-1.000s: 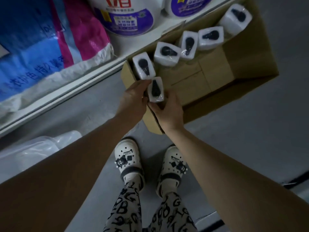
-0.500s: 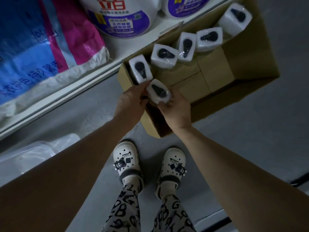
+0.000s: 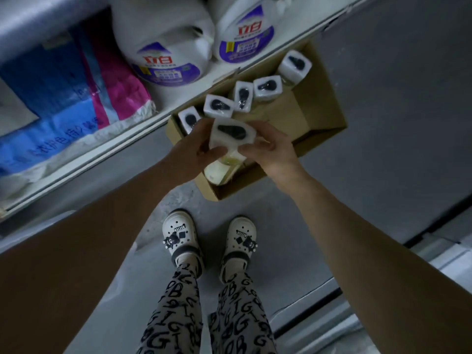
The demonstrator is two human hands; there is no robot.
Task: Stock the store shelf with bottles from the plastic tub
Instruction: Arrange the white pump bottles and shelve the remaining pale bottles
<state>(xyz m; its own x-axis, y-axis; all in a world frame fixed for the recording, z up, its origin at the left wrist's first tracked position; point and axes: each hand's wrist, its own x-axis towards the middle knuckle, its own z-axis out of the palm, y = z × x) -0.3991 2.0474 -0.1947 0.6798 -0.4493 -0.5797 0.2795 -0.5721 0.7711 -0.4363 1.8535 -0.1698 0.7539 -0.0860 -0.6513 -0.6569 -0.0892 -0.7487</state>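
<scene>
Grey concrete floor [image 3: 396, 149] fills most of the head view, and I am looking straight down at it. The white shelf [image 3: 102, 154] runs diagonally across the upper left. On it a blue and pink sack [image 3: 63, 98] lies flat toward the left end, and two large white jugs [image 3: 166, 47] stand side by side further right with their labels facing outward, presumably for customers. The cardboard box [image 3: 329, 98] sits on the floor with its long wall against the shelf's front edge, which I judge keeps the lift from box to shelf short. It reads as cardboard rather than plastic, but it is clearly the supply container. Five bottles [image 3: 219, 106] stand upright in a row along the box's shelf-side wall, their white wrapped caps up. The one at the left end is partly hidden behind a hand. The held bottle [image 3: 231, 135] is over the box's near corner, tilted, with its cap toward the camera and its pale yellow body angled down into the box. The left hand [image 3: 189, 149] and right hand [image 3: 273, 146] both clasp it just under the cap, fingers curled in from opposite sides. I judge that two hands are used because the wrap looks slick. The bottle is lifted but not yet shelved.
</scene>
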